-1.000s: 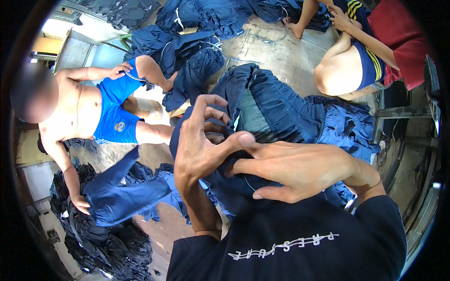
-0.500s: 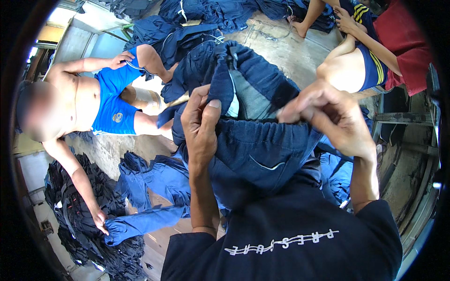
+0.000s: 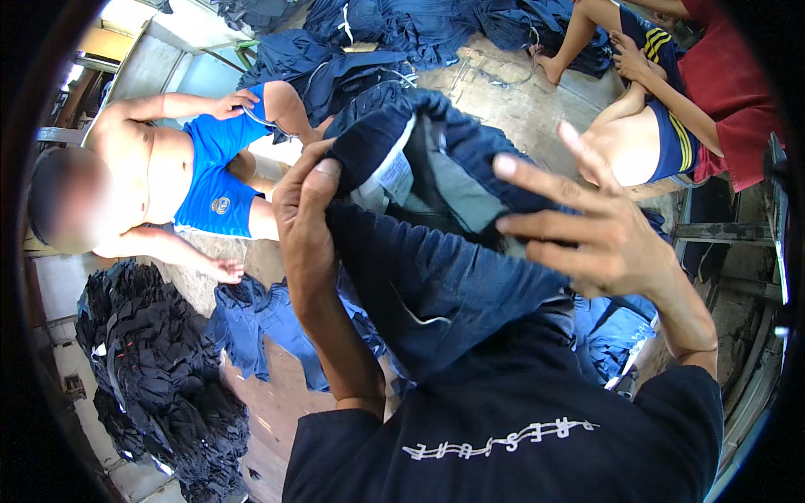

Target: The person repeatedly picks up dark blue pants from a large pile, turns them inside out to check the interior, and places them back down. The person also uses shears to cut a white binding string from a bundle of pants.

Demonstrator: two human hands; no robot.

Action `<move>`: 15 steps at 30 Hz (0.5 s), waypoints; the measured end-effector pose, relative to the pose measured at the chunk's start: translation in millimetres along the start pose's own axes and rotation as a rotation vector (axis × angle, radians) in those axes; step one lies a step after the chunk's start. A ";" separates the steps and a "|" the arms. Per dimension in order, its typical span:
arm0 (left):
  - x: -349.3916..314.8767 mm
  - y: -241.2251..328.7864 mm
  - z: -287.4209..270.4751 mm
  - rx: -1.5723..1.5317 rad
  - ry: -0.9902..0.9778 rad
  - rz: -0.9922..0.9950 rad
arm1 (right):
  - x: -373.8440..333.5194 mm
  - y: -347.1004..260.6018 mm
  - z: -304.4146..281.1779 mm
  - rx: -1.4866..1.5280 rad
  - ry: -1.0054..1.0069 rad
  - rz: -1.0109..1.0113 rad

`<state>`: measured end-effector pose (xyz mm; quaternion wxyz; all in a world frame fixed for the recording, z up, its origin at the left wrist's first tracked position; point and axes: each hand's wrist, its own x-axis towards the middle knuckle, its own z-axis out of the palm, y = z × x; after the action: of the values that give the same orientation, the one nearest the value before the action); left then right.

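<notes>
Dark blue trousers with an elastic waistband hang in front of my chest, their waist opening turned up toward me. A paler grey-blue lining and a white label show inside. My left hand pinches the left edge of the waistband, thumb on the inner side. At the opposite side of the waist is my right hand, its fingers stretched and spread, close over the edge and slightly blurred. Whether its lower fingertips touch the cloth I cannot tell. A short white line of stitching runs across the front.
Left of me sits a person in blue shorts; another in a red shirt sits at the far right. Black cloth is heaped at the lower left. Blue garments lie on the floor, with more piled at the back.
My left hand has moved left, tilting the waistband and showing the label. My right hand has opened its fingers. The person at left has let go of the blue garment.
</notes>
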<state>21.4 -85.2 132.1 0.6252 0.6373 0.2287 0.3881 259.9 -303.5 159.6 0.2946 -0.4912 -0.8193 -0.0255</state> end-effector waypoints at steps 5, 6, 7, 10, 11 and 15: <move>-3.9 4.1 9.9 0.060 -0.052 -0.039 | -11.9 -27.7 31.6 0.077 0.167 -0.127; -5.3 5.9 12.4 0.046 -0.048 -0.035 | -14.5 -31.0 35.6 0.100 0.186 -0.138; -6.4 7.9 14.7 0.034 -0.061 -0.042 | -15.3 -33.6 39.7 0.119 0.187 -0.152; -7.7 14.2 19.4 0.019 -0.098 -0.056 | -11.3 -37.7 44.0 0.140 0.306 -0.183; -7.3 15.6 20.2 0.010 -0.100 -0.042 | -8.0 -37.8 43.2 0.137 0.325 -0.219; -4.8 15.7 22.5 -0.078 -0.086 -0.122 | 7.2 -33.5 33.1 0.141 0.353 -0.235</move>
<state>33.1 -104.7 148.3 0.6814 0.6134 0.2247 0.3300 214.8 -304.1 144.2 0.4623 -0.3586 -0.8062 -0.0879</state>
